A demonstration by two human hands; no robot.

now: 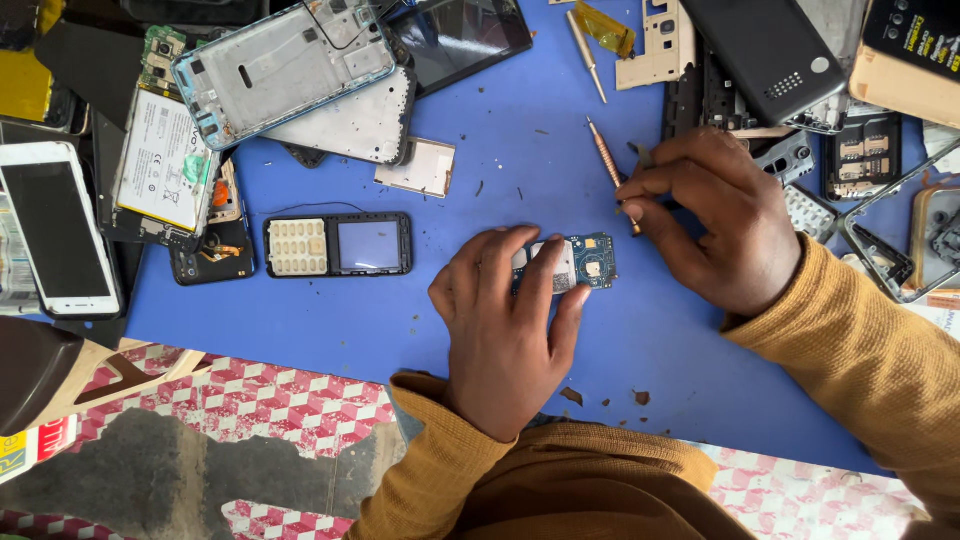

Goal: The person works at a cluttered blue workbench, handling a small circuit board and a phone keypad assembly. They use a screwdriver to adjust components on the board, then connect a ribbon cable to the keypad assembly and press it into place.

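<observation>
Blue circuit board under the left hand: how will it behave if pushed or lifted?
The circuit board looks thin and flat, so probably stiff and light. It lies flat on the blue mat, so it would likely slide, not roll. Its exposed components suggest it is fragile; the left hand pins it with fingertips.

The left hand (505,325) is lying palm down with its fingers (541,283) spread forward and pressing flat. The right hand (715,220) is reaching in from the right, its fingers curling inward in a pinching grip. Mustard-yellow knitted sleeves are covering both forearms to the wrists.
</observation>
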